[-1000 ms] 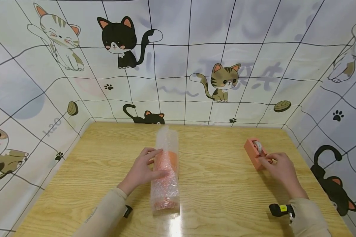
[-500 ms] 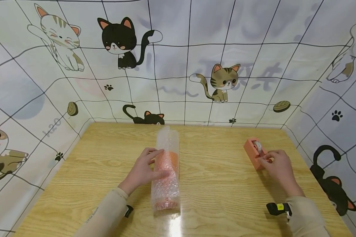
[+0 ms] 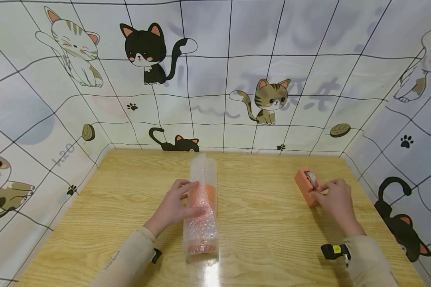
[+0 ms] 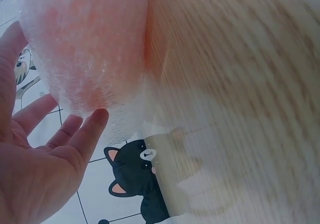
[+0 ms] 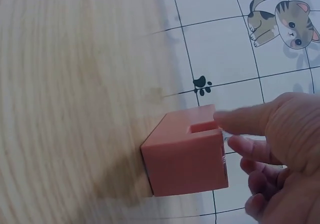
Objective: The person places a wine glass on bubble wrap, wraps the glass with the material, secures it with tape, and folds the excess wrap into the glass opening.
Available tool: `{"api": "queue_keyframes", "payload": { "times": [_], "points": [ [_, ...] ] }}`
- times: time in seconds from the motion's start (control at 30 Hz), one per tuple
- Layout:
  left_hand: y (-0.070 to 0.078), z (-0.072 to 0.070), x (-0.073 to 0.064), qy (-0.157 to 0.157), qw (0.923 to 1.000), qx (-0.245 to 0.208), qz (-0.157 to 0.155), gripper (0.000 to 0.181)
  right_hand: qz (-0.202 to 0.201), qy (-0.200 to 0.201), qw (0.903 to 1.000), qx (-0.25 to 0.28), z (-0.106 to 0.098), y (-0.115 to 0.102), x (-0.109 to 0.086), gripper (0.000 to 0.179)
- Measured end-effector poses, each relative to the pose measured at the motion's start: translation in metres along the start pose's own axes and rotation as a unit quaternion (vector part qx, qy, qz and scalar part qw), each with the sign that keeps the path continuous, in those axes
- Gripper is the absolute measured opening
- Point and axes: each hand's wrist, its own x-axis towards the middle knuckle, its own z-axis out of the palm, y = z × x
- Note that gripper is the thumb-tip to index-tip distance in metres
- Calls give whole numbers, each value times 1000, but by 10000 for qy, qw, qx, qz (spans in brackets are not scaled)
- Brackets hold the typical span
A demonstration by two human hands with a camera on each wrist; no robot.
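A long bundle of bubble wrap point(image 3: 202, 233) around something orange-pink lies upright in the head view, left of the middle. My left hand point(image 3: 170, 207) rests against its left side, thumb laid across the top and fingers spread. In the left wrist view the fingertips point(image 4: 100, 116) touch the wrap's edge. Off to the right stands a coral-pink tape dispenser point(image 3: 304, 186) with a clear tape roll point(image 3: 311, 179). My right hand point(image 3: 337, 203) has thumb and index finger at the dispenser's edge, pinching the tape there; the strip itself is barely visible.
Both items are on a light wood-grain table point(image 3: 255, 223), with a bright glare near its front. A white grid-lined cloth point(image 3: 208, 75) printed with cartoon cats encloses the back and sides.
My right hand has shifted slightly left and up along the dispenser, fingertips now closer to the roll. The left hand and the wrapped bundle have stayed nearly still.
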Motion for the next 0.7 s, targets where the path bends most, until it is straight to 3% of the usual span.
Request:
{"api": "queue_keyframes", "payload": {
  "times": [0.2, 0.43, 0.53, 0.7],
  "points": [
    [1, 2, 1, 7, 10000, 27, 20, 87, 750, -281, 9961, 364, -6, 2, 6, 45],
    [3, 4, 1, 49, 9999, 72, 83, 87, 1615, -350, 9822, 892, -5, 3, 5, 43],
    [4, 4, 1, 68, 10000, 43, 47, 87, 2030, -241, 9682, 1440, -1, 1, 2, 45],
    [6, 6, 1, 36, 10000, 27, -16, 87, 2513, 285, 9357, 2461, 7, 1, -5, 40]
  ]
}}
